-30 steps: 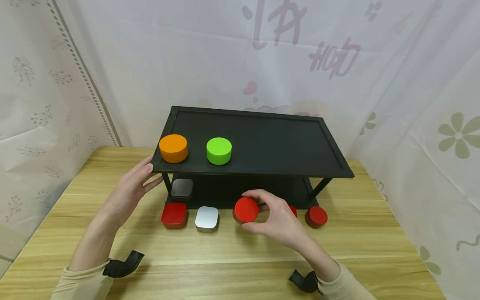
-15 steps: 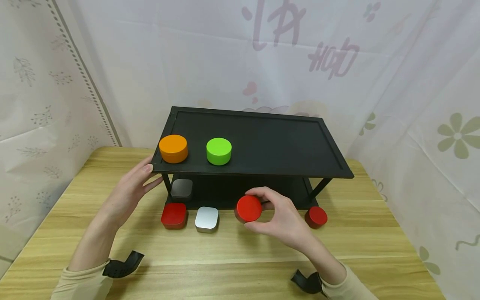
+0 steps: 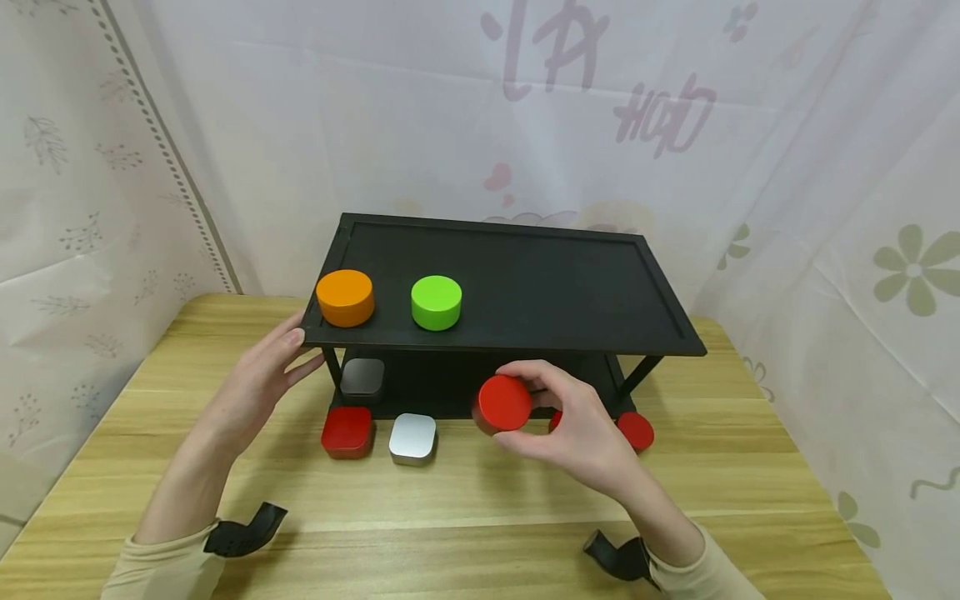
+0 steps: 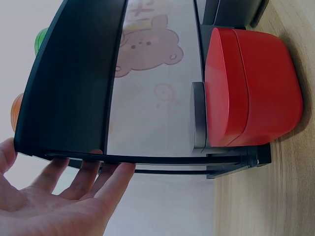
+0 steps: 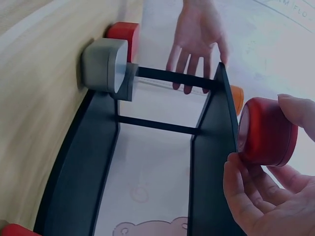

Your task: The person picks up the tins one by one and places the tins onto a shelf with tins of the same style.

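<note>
Head view shows our right hand [image 3: 577,433] pinching the red round tin [image 3: 504,404] between thumb below and curled fingers above, lifted off the table [image 3: 465,500] just in front of the black shelf [image 3: 525,283], below its top deck's front edge. From the palm the tin sits at ten o'clock, its flat lid facing us. Our left hand [image 3: 255,387] is farther off at nine o'clock, fingers straight, touching the shelf's left corner.

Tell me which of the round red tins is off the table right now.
The round red tin gripped in the right hand is lifted, in front of the black shelf. The other round red tin still sits on the table, right of that hand.
</note>
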Demonstrator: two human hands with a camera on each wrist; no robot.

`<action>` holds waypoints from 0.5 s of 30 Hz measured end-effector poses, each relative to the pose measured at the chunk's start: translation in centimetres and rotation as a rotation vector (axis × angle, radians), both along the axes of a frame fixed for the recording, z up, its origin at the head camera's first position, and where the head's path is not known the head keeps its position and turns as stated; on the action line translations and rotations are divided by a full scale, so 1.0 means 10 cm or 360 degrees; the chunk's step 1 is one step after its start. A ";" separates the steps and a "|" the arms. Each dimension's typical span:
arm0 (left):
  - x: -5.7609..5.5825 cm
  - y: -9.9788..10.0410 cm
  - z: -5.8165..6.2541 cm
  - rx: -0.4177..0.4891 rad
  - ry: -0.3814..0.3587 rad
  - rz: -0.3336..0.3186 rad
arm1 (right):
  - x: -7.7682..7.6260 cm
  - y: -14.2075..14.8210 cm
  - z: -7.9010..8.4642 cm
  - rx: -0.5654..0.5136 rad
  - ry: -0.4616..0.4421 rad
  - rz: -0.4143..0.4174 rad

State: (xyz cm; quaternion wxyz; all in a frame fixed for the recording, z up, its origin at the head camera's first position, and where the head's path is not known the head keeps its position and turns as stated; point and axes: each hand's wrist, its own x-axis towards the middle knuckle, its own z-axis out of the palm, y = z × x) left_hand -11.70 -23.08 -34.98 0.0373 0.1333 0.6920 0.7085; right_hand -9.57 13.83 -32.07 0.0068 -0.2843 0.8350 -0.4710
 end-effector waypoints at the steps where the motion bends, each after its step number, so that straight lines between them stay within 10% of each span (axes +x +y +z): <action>1: 0.00 0.00 0.00 0.0003 0.0003 -0.0001 | 0.00 0.00 0.01 -0.0006 0.0001 -0.0002; 15: 0.00 0.00 0.01 0.0010 0.0005 -0.0003 | -0.02 0.06 0.19 -0.0121 0.0031 -0.0056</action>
